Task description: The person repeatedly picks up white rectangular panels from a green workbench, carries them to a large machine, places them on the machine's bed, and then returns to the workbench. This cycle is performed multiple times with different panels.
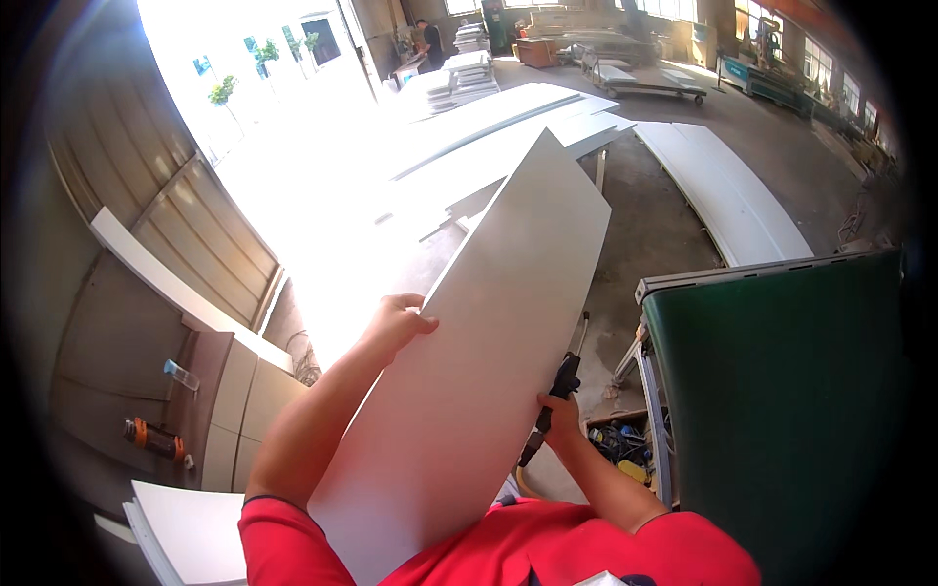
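Observation:
I hold a long white rectangular panel [498,332] tilted up in front of my chest, its far end pointing away from me. My left hand [396,324] grips the panel's left edge near its middle. My right hand [559,414] is at the panel's right edge, lower down, its fingers closed on a black tool [565,376] with a thin metal tip that sticks up beside the edge. The lower end of the panel rests against my red shirt.
A green conveyor table [782,391] stands at the right. White panels [508,137] lie stacked on a table ahead, more [723,186] on the floor. Boards [191,532] sit lower left. A person [430,41] stands far back.

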Motion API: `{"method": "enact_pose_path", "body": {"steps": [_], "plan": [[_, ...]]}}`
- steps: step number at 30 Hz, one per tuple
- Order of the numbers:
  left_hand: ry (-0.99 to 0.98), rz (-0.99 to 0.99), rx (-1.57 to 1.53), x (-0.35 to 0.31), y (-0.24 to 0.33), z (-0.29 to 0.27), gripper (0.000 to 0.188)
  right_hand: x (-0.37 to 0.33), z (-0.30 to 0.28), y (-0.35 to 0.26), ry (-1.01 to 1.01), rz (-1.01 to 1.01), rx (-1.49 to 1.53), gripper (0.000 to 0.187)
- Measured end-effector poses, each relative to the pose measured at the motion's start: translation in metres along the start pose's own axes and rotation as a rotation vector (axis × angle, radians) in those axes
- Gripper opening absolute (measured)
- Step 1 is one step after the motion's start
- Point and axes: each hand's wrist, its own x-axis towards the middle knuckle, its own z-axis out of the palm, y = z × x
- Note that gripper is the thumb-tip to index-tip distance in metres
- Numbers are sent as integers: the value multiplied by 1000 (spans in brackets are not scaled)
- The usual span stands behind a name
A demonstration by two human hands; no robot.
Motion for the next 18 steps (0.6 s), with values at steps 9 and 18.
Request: {"method": "enact_pose_path", "body": {"steps": [9, 18], "plan": [[-125, -87, 430, 283, -27, -38, 63, 234, 69, -88, 370, -165, -120, 13], [222, -159, 716, 477, -81, -59, 64, 495, 97, -162, 378, -274, -272, 24]]}}
